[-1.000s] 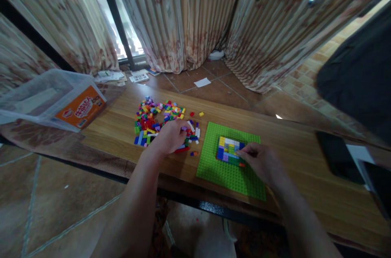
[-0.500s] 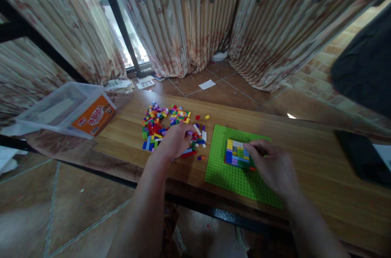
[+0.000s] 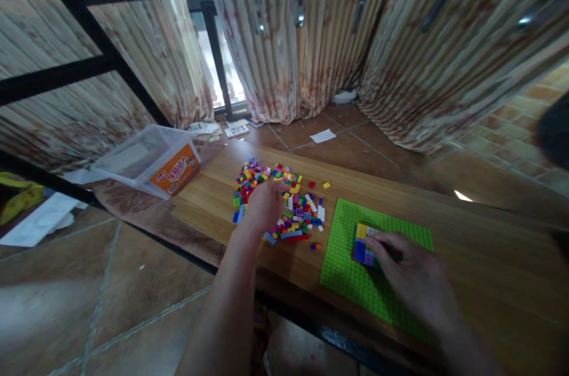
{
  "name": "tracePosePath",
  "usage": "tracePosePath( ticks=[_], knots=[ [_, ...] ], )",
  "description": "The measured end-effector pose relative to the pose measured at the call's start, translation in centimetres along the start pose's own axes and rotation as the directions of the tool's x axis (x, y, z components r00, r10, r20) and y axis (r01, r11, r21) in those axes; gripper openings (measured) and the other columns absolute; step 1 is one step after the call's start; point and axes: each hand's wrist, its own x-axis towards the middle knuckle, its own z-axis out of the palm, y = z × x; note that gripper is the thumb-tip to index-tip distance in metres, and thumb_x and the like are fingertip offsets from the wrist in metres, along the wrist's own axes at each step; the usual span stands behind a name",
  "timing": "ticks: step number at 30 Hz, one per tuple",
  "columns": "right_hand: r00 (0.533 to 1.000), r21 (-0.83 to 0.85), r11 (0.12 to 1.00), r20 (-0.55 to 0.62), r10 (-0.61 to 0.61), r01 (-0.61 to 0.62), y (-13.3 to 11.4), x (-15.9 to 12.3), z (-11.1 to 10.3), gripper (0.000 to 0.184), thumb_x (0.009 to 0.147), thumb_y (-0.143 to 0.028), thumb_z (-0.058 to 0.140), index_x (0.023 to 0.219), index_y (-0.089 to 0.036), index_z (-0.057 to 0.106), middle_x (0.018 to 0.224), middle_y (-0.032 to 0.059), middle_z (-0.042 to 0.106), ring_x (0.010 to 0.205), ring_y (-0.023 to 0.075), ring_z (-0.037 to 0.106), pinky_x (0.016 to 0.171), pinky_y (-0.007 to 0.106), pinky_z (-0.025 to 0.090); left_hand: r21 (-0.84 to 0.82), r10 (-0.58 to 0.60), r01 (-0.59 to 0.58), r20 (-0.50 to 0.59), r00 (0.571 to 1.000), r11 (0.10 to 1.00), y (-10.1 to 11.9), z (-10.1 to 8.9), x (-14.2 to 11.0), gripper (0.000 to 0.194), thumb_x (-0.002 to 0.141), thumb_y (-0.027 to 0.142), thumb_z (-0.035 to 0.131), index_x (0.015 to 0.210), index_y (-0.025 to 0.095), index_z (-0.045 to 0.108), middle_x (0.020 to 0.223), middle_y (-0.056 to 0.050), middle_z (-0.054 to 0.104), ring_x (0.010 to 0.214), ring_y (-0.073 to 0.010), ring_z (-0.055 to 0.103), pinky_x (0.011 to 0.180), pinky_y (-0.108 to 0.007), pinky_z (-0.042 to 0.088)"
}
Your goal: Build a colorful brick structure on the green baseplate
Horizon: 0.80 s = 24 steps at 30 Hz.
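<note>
The left hand [image 3: 265, 205] rests on the brick pile [image 3: 284, 201], fingers curled and their grip hidden, while the right hand [image 3: 411, 269] presses loosely bent fingers onto the bricks [image 3: 362, 245] on the green baseplate [image 3: 351, 281].

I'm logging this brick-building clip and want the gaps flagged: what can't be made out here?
- Head view: the right hand covers most of the brick build on the green baseplate.
- Head view: the left hand lies over the loose brick pile; whether its fingers grip a brick is hidden.
- Head view: the print on the plastic box label is too small to read.
</note>
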Motion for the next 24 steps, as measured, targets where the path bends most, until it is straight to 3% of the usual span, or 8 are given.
tracePosePath(
  ticks=[4,7,11,13,16,20,24],
  knots=[
    [0.999,0.007,0.999,0.023,0.038,-0.038,0.2,0.0,0.2,0.033,0.082,-0.057,0.054,0.083,-0.028,0.071,0.096,0.0015,0.074,0.086,0.0233,0.069,0.077,0.036,0.052,-0.042,-0.183,0.178,-0.167,0.969,0.983,-1.6,-1.1,0.6,0.03,0.08,0.011,0.051,0.102,0.019,0.071,0.094,-0.007,0.073,0.085,-0.0195,0.066,0.078,-0.031,0.052],
    [0.999,-0.002,0.999,0.03,0.042,-0.042,0.4,0.0,0.2,0.033,0.082,-0.058,0.054,0.083,-0.029,0.071,0.096,0.0005,0.074,0.087,0.0237,0.07,0.078,0.037,0.053,-0.122,-0.293,0.269,-0.277,0.915,0.956,-2.9,-1.9,0.9,0.032,0.078,0.013,0.052,0.104,0.017,0.07,0.092,-0.008,0.071,0.081,-0.0183,0.065,0.075,-0.031,0.051],
    [1.0,-0.011,1.0,0.027,-0.016,0.016,0.8,0.0,0.4,0.035,0.082,-0.06,0.052,0.083,-0.03,0.07,0.095,0.0004,0.074,0.086,0.0239,0.07,0.076,0.036,0.054,-0.297,-0.41,0.304,-0.42,0.809,0.905,-5.0,-3.0,1.0,0.035,0.077,0.015,0.049,0.107,0.014,0.068,0.088,-0.006,0.069,0.073,-0.0142,0.062,0.067,-0.026,0.05],
    [0.999,-0.017,0.999,0.025,-0.035,0.035,1.1,0.0,0.5,0.037,0.082,-0.061,0.051,0.083,-0.03,0.07,0.096,0.0006,0.074,0.085,0.0241,0.07,0.075,0.036,0.054,-0.31,-0.429,0.317,-0.428,0.795,0.896,-5.9,-3.4,0.9,0.034,0.076,0.014,0.05,0.105,0.013,0.068,0.087,-0.006,0.069,0.072,-0.0137,0.062,0.065,-0.025,0.049],
    [0.999,-0.031,0.999,0.033,-0.032,0.033,1.5,0.0,0.7,0.037,0.082,-0.062,0.051,0.085,-0.031,0.071,0.098,0.0002,0.075,0.087,0.0249,0.071,0.076,0.037,0.055,-0.254,-0.401,0.332,-0.307,0.863,0.908,-6.2,-3.5,0.5,0.031,0.074,0.013,0.053,0.1,0.014,0.07,0.082,-0.005,0.07,0.073,-0.0148,0.063,0.067,-0.026,0.049],
    [0.998,-0.012,0.999,0.055,-0.031,0.032,1.5,0.1,0.9,0.036,0.082,-0.061,0.051,0.084,-0.031,0.07,0.098,-0.0002,0.075,0.089,0.0247,0.071,0.076,0.037,0.055,-0.089,-0.148,0.136,-0.14,0.979,0.987,-4.9,-2.7,0.1,0.028,0.073,0.017,0.062,0.1,0.017,0.071,0.093,-0.005,0.072,0.085,-0.0175,0.064,0.078,-0.029,0.051],
    [0.998,-0.005,0.999,0.054,-0.043,0.043,1.2,0.2,0.9,0.034,0.083,-0.059,0.051,0.084,-0.031,0.07,0.097,-0.0005,0.074,0.088,0.0238,0.07,0.078,0.036,0.054,0.106,0.031,-0.027,-0.04,0.999,0.994,-3.0,-1.2,0.0,0.03,0.072,0.019,0.066,0.101,0.018,0.071,0.102,-0.007,0.071,0.096,-0.0216,0.063,0.09,-0.034,0.048]
  ],
)
